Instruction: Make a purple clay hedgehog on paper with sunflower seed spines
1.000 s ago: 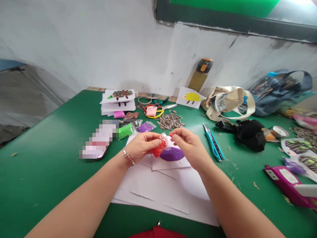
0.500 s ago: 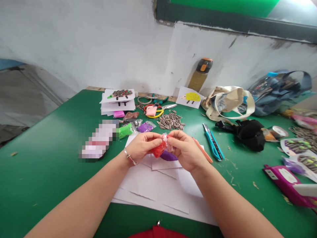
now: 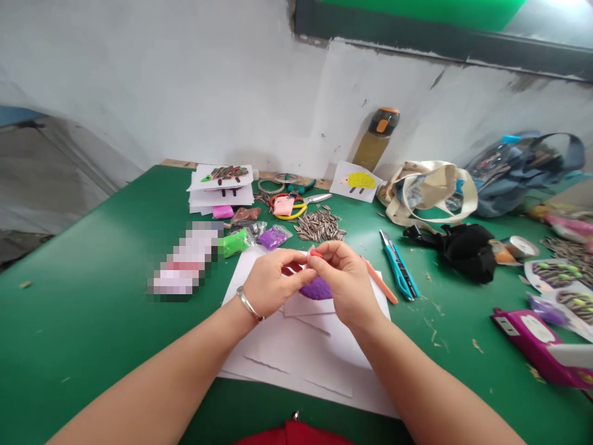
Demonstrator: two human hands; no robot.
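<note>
Between my two hands, above the white paper sheets (image 3: 296, 352), is a small packet of red clay (image 3: 315, 253), mostly covered by fingers. My left hand (image 3: 277, 281) pinches its left side and partly hides the red inside its curled fingers. Fingertips of my right hand (image 3: 345, 278) close on the packet's upper right end. A purple clay shape (image 3: 317, 289) lies on the paper just beneath the hands. Beyond them rest a green clay packet (image 3: 235, 243), a purple clay packet (image 3: 273, 237) and a pile of sunflower seeds (image 3: 320, 224).
To the right are an orange stick (image 3: 382, 283), a blue cutter (image 3: 399, 266), a black cloth item (image 3: 467, 253) and a magenta tool (image 3: 532, 346). Scissors (image 3: 317, 198), stacked hedgehog cards (image 3: 220, 193), a yellow hedgehog card (image 3: 356, 182), a bottle (image 3: 375, 139) and a cream bag (image 3: 426, 191) stand or lie behind.
My fingers have shifted around the red packet, and my left hand now covers most of it. Both hands remain close together; the purple shape shows a little more.
</note>
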